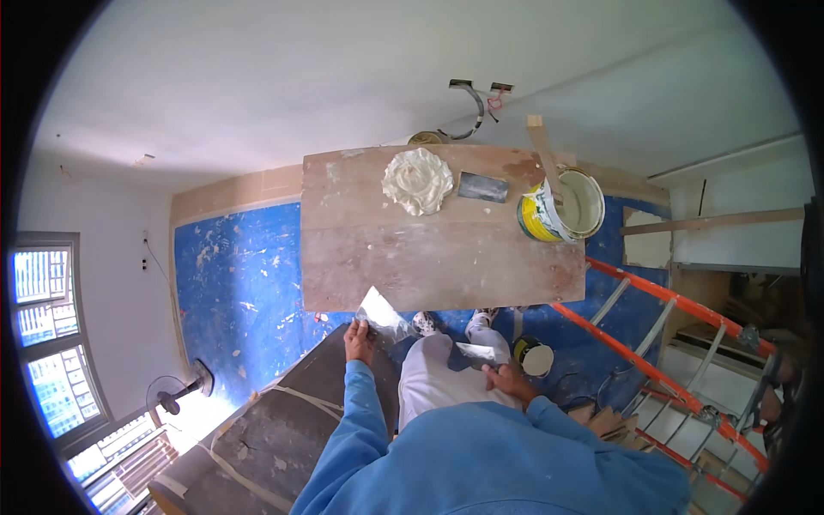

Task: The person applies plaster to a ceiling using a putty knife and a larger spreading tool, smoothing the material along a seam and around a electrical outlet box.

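Note:
My left hand [359, 342] is closed on a flat metal putty knife [380, 314], its blade angled up by the near edge of the wooden board [446, 266]. Over my lap, my right hand [511, 380] grips a second putty knife [477, 351] with a pale, shiny blade. A mound of creamy white putty [418, 181] lies on the far part of the board. Just right of it rests a grey rectangular plate [483, 187]. On the board's right end a yellow and white bucket [579, 206] leans with a wooden stick [544, 154] in it.
An orange ladder [618, 343] stands at my right, and a small tub [537, 359] is near my foot. Blue sheeting [240, 275] covers the floor. To my left are a large covered block [275, 438] and a fan [176, 395]. Cables [477, 112] hang from the far wall.

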A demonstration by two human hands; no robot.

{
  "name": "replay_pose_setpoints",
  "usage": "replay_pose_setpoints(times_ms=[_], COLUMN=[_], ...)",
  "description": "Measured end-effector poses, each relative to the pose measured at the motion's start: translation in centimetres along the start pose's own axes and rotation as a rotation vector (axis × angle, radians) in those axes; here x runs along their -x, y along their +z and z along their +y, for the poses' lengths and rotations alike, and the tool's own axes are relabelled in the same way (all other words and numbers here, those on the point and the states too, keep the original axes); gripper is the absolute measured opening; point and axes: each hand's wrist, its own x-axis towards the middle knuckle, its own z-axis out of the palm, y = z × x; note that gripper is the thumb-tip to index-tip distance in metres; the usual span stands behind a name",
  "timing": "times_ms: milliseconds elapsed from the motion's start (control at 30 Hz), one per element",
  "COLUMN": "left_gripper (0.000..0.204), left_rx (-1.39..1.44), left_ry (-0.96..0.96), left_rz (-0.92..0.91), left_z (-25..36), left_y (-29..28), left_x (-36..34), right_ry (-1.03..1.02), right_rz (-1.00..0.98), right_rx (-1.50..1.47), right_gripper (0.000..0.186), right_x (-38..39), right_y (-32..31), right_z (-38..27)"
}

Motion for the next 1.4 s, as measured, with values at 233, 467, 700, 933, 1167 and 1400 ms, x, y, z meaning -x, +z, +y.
replay_pose_setpoints(times_ms=[233,467,700,933,1167,1400], left_gripper=[0.031,0.022,0.029,0.055,0.037,0.035], left_rx=[-0.133,0.091,0.070,0.145,0.413,0.362], left_ry=[0.113,0.050,-0.019,0.179,0.204,0.029], left_rz=[0.015,0.073,0.176,0.429,0.348,0.396], left_z=[3.8,3.5,8.6,14.3,24.3,30.3], left_y=[0.2,0.1,-2.2,-12.5,-25.0,-32.9], left_x=[-1.6,-0.9,-1.2,-7.5,-16.9,-18.9], right_ry=[0.227,-0.003,-0.029,0.092,0.318,0.545], right_rz=[0.178,0.324,0.293,0.205,0.269,0.312], right_rx=[0.056,-0.451,-0.932,-0.832,-0.638,-1.076], right_gripper=[0.061,0.044,0.025,0.027,0.040,0.036], right_x=[1.9,-2.6,-15.4,-25.6,-30.6,-35.4], right_y=[0.4,-11.1,-11.3,-5.6,3.1,7.8], right_z=[-4.5,-10.5,-16.1,-25.4,-32.1,-36.3])
